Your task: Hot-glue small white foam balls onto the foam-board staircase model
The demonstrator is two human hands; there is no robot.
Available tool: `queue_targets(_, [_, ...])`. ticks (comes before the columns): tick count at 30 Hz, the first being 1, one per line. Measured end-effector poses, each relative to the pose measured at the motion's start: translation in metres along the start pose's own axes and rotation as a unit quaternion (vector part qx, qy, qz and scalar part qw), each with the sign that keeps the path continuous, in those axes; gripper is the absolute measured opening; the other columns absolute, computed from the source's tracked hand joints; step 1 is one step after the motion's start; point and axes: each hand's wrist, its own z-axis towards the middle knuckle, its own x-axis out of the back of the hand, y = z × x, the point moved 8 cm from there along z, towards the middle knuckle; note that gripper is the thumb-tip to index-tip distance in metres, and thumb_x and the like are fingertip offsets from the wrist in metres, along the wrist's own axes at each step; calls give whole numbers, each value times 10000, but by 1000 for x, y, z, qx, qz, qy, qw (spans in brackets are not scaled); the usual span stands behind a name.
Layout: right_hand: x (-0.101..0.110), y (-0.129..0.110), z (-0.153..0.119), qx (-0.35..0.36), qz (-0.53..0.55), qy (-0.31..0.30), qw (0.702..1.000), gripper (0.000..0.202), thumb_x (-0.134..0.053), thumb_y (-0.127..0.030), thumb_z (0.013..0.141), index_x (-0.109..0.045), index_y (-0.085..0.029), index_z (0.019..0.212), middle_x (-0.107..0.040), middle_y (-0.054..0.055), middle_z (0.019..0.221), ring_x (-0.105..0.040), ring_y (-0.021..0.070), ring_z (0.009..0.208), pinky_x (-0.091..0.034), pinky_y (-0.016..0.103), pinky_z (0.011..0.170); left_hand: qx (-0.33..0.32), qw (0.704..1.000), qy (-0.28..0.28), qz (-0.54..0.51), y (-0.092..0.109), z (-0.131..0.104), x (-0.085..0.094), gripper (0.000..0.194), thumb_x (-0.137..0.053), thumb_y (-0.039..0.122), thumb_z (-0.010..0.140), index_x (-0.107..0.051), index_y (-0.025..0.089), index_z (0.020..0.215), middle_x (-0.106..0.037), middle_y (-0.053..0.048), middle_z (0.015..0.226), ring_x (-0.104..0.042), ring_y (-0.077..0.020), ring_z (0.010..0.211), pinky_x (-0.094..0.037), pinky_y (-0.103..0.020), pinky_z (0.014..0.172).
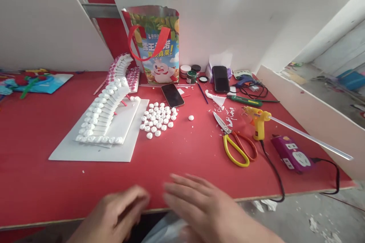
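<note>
My left hand (121,210) is over the table's front edge, fingers loosely curled with a gap to the thumb, and nothing shows in it. To its right, my right hand (201,207) has its fingers stretched out flat, holding nothing; both are a little blurred. Beyond them lies a cluster of small white swirl-shaped pieces (158,117), with one single white piece (191,118) apart to the right. At the left, a white curved stepped model (104,108), edged with the same swirls, stands on a white foam board (114,155). Neither hand touches these things.
Scissors (230,138), a yellow glue gun (259,121) with a glue stick and a purple power strip (293,153) lie right. Behind are a printed bag (161,45), phones (172,95), paint jars (191,76) and a green-handled tool (245,101). A black cable hangs over the front edge.
</note>
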Motion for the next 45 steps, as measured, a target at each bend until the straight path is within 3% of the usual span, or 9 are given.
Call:
queue_targets(3, [2,-31,77,137,-24,-14,990,1005,-535,-768,955,-389,-73,1666,-459,150,1661,-464,272,1568,-357,408,1328,-57,991,121,-18,62,41,18,346,-500,518,1059,-697,257,1172,-788,-41,963,-776,-206,847,-651,-277,761])
queue_targets(8, [34,32,121,25,-87,23,996,830,-573,-644,997,-525,-62,1587,-438,185,1658,-439,356,1570,-330,515,1337,-202,957,195,78,115,46,-1,304,-495,377,1077,-664,233,1285,-815,-97,1204,-805,-220,1072,-661,-298,909])
queue_targets(12, [62,72,95,-113,-122,91,982,786,-386,-525,1097,-455,96,1574,-329,351,1665,-327,453,1600,-370,667,1269,-278,920,152,229,112,42,-54,540,-465,368,1082,-459,163,1582,-599,-192,1571,-591,-336,1450,-605,-477,1093])
queue_targets(18, [56,52,75,-50,-59,39,996,687,-451,-512,1094,-505,-42,1592,-464,249,1650,-401,353,1593,-371,577,1301,-272,943,34,190,140,120,-105,652,-402,256,1033,-363,14,1637,-267,-286,1734,-180,-398,1648,-239,-670,1318])
queue_targets(21, [75,77,67,-157,-48,79,983,704,-403,-520,1102,-517,-5,1568,-444,300,1650,-419,400,1577,-418,634,1251,-296,950,-93,35,181,166,-119,605,-513,232,972,-526,74,1556,-457,-242,1660,-374,-367,1594,-292,-602,1323])
queue_targets(24, [98,83,59,-160,-55,133,977,608,-372,-468,1111,-606,-56,1492,-480,280,1643,-489,390,1539,-502,599,1189,-295,952,-78,-12,206,190,-107,535,-376,213,1058,-505,152,1573,-597,-174,1578,-587,-243,1460,-520,-430,1194])
queue_targets(29, [127,82,81,-139,-89,140,976,457,-376,-255,1093,-677,-81,1389,-683,227,1442,-694,314,1308,-570,441,1102,-351,936,34,27,194,146,-60,316,-494,232,1066,-704,174,1295,-714,-149,1405,-682,-269,1321,-554,-440,1144])
queue_targets(35, [164,122,197,-183,-186,69,963,443,-443,-58,1046,-628,-117,1445,-644,189,1473,-655,280,1314,-534,403,1105,-298,894,244,228,136,78,3,274,-525,215,1062,-631,173,1311,-696,-132,1158,-769,-239,956,-637,-331,766])
queue_targets(45, [149,181,238,-252,-195,55,946,409,-699,-378,1010,-654,-153,1349,-665,143,1369,-692,261,1176,-608,465,987,-111,935,257,219,91,110,23,504,-564,417,1003,-522,147,1427,-575,-136,1162,-702,-254,780,-622,-404,677])
